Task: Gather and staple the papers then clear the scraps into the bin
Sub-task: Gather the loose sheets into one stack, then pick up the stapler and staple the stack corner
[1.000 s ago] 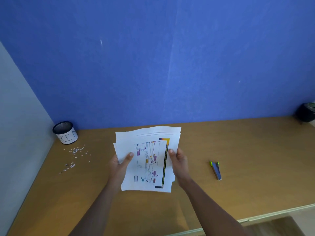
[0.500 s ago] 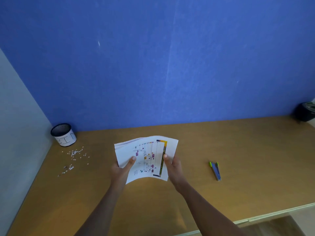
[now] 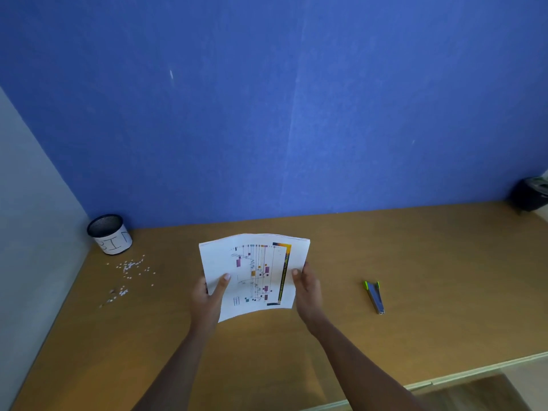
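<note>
Blue wall (image 3: 267, 114) behind, wooden counter (image 3: 415, 262) in front. Papers (image 3: 255, 271) were held upright above the counter's middle, off the surface as far as could be told, printed face toward the camera. Left hand (image 3: 204, 298) pinched the stack's left edge and right hand (image 3: 307, 289) pinched its right edge; each grip was closed on the paper, thumb in front, fingers hidden behind.

Handling, judged: the stack looked light and floppy, and it bowed between the two grips. Loose sheets would likely slide against each other, so holding both side edges suited squaring them up. One firm pinch near a corner would probably suit stapling.

Stapler (image 3: 374, 296), blue-grey with green tips, lay on the counter to the right, well apart from the hands. It looked small and rigid, an easy one-hand pick. Scraps (image 3: 130, 272) were tiny white bits scattered just beside the bin (image 3: 109, 234) at far left. They were likely too light to pinch, so better swept.

Writing: the bin's white band read "BIN", hand-lettered. The top sheet showed a coloured chart, its text too small to read. No brand was legible on the stapler.
</note>
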### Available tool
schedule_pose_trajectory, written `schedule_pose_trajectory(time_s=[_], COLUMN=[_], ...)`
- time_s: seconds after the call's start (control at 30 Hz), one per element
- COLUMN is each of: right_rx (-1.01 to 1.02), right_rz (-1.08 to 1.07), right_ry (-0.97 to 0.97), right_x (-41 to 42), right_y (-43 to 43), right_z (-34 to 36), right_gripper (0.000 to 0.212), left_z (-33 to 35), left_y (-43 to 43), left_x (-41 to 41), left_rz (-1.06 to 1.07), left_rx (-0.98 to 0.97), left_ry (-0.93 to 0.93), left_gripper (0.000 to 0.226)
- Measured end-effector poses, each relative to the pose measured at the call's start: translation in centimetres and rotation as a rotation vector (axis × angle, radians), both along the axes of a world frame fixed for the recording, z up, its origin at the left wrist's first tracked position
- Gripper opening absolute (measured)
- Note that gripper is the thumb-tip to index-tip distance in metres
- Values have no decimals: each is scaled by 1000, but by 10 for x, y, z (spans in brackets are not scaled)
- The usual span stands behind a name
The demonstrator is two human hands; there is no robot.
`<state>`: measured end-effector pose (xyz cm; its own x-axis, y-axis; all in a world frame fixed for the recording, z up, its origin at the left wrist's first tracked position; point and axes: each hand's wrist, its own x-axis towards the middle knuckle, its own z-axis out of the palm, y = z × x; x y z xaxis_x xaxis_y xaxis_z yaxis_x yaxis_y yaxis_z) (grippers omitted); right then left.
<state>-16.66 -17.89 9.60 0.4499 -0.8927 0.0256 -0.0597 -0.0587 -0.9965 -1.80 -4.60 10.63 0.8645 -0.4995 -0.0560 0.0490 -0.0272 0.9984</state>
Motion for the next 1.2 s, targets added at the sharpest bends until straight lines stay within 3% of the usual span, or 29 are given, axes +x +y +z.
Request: schedule_pose_trajectory(time_s=[0.57, 0.83, 0.97, 1.1, 1.2], right_rx=[21, -133, -144, -27, 61], right_rz=[60, 73, -115, -204, -292], right_ry=[80, 188, 408, 775, 900], right_x=[-5, -25, -48, -85, -108], right_y=[-5, -38, -74, -108, -120], right_z=[-12, -17, -37, -59, -66], right_gripper=[17, 13, 19, 44, 63], left_z=[-6, 4, 5, 10, 16], left_y=[-4, -8, -9, -8, -8], left_x=[0, 2, 10, 16, 20], left_rz=[31, 55, 88, 116, 124], left_rx=[60, 56, 56, 53, 35], left_ry=[42, -15, -42, -69, -72], left_gripper=[17, 17, 14, 13, 12])
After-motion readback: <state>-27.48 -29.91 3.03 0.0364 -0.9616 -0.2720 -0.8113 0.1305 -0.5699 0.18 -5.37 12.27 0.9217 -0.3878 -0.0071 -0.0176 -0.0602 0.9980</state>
